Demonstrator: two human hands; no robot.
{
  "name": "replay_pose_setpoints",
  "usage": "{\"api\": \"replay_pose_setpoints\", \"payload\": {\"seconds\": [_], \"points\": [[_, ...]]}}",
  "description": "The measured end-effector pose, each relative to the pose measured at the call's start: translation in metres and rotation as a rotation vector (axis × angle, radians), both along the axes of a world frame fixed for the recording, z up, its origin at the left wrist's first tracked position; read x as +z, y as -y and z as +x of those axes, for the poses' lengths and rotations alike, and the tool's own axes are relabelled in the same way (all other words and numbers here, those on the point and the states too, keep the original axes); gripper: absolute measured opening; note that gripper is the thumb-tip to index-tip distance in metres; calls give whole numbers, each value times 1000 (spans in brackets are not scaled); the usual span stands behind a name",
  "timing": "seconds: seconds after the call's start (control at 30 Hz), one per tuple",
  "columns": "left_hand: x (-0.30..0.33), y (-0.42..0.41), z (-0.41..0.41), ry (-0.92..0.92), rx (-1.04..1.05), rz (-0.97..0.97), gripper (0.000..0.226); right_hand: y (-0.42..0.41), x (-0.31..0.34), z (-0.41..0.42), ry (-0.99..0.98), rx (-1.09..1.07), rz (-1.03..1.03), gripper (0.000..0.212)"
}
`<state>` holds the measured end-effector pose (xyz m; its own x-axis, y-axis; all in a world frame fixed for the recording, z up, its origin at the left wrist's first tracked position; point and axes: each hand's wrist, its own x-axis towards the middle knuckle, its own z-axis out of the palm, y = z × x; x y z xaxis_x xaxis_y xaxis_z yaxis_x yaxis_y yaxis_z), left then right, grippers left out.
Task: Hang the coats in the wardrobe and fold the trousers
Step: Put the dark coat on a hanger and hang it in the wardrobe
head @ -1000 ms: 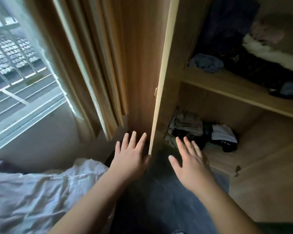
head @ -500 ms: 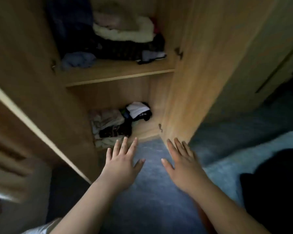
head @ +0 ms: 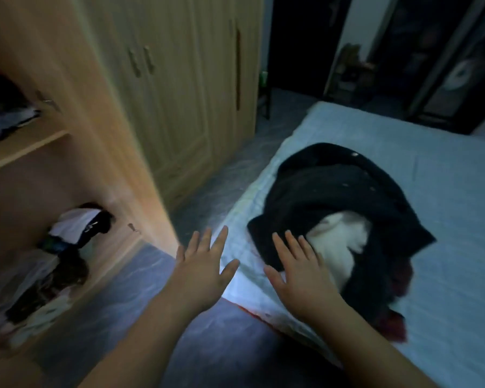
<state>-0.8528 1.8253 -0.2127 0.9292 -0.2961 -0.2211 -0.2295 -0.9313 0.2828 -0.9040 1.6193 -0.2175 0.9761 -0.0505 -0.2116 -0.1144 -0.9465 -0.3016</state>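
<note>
Head view: 2 open hands, left hand (head: 200, 271) & right hand (head: 301, 271), 1 dark coat pile (head: 333, 189).

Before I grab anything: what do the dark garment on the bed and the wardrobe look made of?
Dark garment: soft, thick matte black fabric, judging by its heavy rumpled folds; the pale patch could be a fleecy lining, though blur leaves that open. Wardrobe: light wood or wood-look laminate, smooth with faint grain and a slight sheen.
</note>
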Motion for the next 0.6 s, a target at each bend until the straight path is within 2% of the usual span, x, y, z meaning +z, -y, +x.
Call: {"api": "replay_pose_setpoints", "payload": {"seconds": [0.17,0.27,0.6], "points": [[-11,133,-10,-24,-162,-26,72,121,-8,-40,-30,-131,-9,90],[-12,194,-14,-20,-232,-34,73,174,-12,-54,-38,-193,3,74],[-15,275,10,-31,-346,13,74,245,-25,-57,-33,-307,86,70]]}}
